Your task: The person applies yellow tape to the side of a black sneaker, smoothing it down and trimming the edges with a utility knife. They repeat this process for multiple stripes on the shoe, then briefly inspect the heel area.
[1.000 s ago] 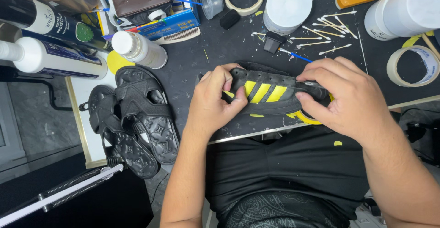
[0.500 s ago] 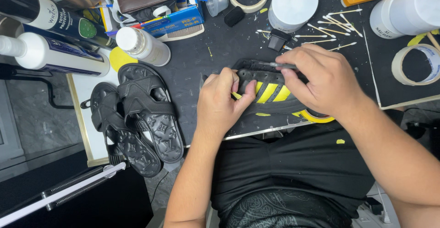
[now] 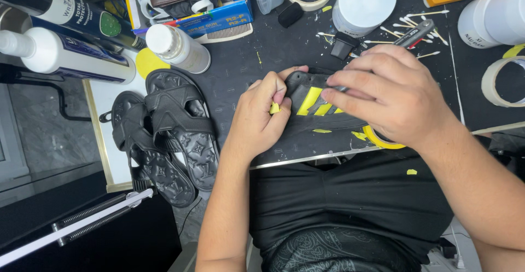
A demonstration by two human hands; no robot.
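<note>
A black shoe (image 3: 314, 105) with yellow stripes lies on the dark worktable near its front edge. My left hand (image 3: 260, 121) grips the shoe's left end, thumb and fingers pinching a small yellow bit there. My right hand (image 3: 391, 94) rests over the shoe's right half, closed around a slim cutting knife (image 3: 416, 32) whose grey and red handle sticks out toward the upper right. Its blade end is hidden under my fingers. A yellow tape ring (image 3: 377, 141) shows just below my right hand.
A pair of black sandals (image 3: 175, 124) lies to the left on a white board. Behind are spray bottles (image 3: 65, 59), a white jar (image 3: 363, 4), cotton swabs (image 3: 421, 16), tape rolls (image 3: 492, 80) and a blue box (image 3: 219, 18). The metal table edge (image 3: 306, 157) runs above my lap.
My right hand shifted from holding the shoe's side to lying over it with the knife. My left hand slid to the shoe's end and now pinches a yellow bit.
</note>
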